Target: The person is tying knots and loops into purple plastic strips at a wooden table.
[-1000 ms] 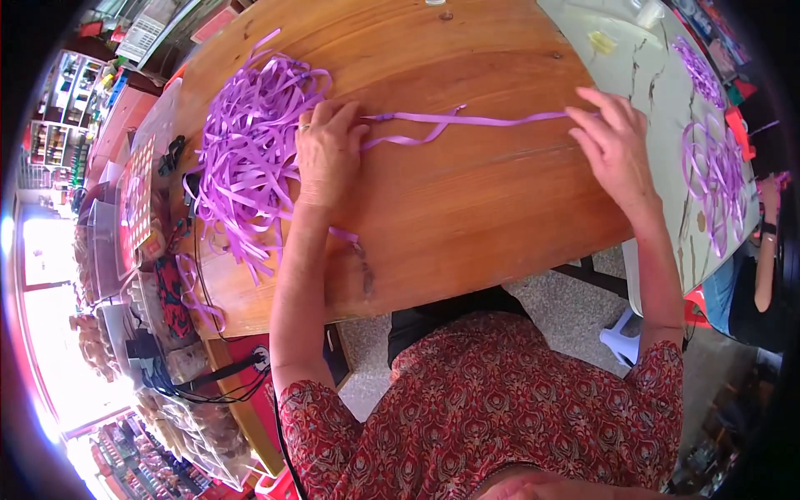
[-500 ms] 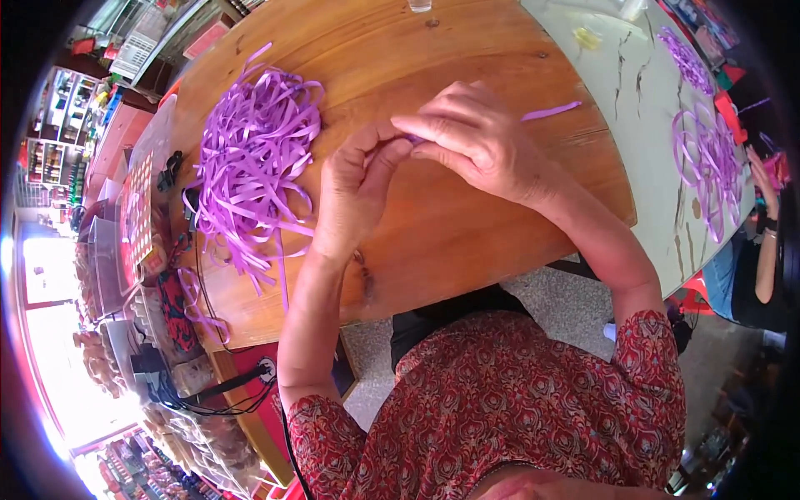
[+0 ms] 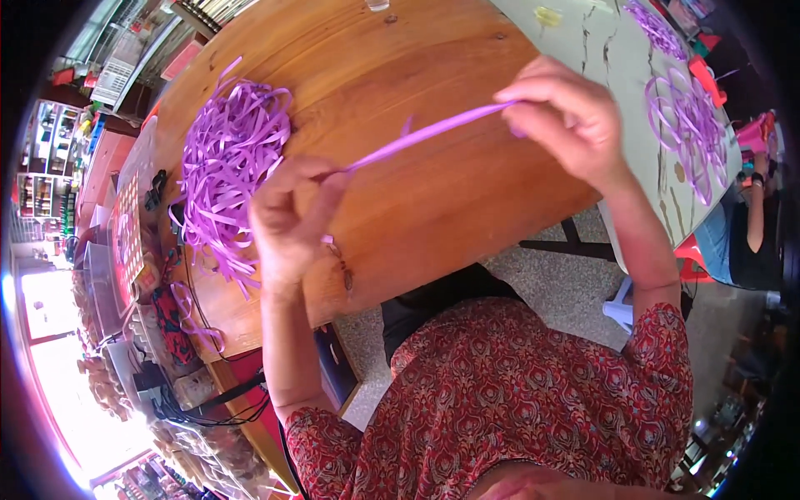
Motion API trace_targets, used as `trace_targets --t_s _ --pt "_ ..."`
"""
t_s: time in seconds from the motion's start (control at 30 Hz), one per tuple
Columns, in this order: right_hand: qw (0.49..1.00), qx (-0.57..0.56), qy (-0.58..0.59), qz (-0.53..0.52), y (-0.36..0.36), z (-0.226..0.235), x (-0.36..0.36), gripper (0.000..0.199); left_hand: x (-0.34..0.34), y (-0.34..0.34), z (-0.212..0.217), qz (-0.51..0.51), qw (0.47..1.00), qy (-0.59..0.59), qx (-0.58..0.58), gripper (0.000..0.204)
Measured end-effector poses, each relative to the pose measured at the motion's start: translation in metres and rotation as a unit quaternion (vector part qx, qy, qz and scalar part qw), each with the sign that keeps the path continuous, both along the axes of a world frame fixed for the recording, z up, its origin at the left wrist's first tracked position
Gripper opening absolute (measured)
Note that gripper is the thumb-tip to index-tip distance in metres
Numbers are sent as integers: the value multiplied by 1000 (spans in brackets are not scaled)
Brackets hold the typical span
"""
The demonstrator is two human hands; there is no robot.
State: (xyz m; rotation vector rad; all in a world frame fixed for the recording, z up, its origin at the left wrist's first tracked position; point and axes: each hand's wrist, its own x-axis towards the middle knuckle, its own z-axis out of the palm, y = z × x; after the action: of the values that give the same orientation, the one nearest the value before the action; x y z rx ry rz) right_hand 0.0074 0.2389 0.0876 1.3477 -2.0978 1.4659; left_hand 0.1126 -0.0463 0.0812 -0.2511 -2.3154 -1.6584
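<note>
A purple ribbon [image 3: 429, 133] is stretched between my two hands above the wooden table, rising toward the right. My left hand [image 3: 292, 212] pinches its left end between thumb and finger. My right hand [image 3: 571, 117] grips the other end, thumb against fingers. A short bit of ribbon stands up near the middle of the stretch. Left of my left hand lies a big tangled heap of purple ribbon [image 3: 229, 158], partly covered by that hand.
The wooden table [image 3: 417, 225] meets a pale marbled table [image 3: 575, 50] on the right, which bears more purple ribbon [image 3: 687, 133]. A person's arm [image 3: 756, 212] shows beyond it. A clear cup [image 3: 377, 4] stands at the far edge; black cables [image 3: 208, 408] hang at the left.
My hands, close together before, have moved apart: the left toward the left and nearer, the right toward the right. The ribbon between them is now pulled out straight.
</note>
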Motion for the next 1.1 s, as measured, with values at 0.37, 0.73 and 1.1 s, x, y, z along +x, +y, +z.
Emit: trace_targets --t_s 0.37,0.73,1.1 --pt "929 -185 -221 -231 159 -37 -28 21 50 -99 -19 187 979 21 74 8" --pt "853 -357 -337 -178 230 -77 -60 26 72 -144 -35 264 949 70 159 11" --pt "708 -535 -455 -74 163 -49 -65 25 35 -105 -45 100 732 112 664 17"
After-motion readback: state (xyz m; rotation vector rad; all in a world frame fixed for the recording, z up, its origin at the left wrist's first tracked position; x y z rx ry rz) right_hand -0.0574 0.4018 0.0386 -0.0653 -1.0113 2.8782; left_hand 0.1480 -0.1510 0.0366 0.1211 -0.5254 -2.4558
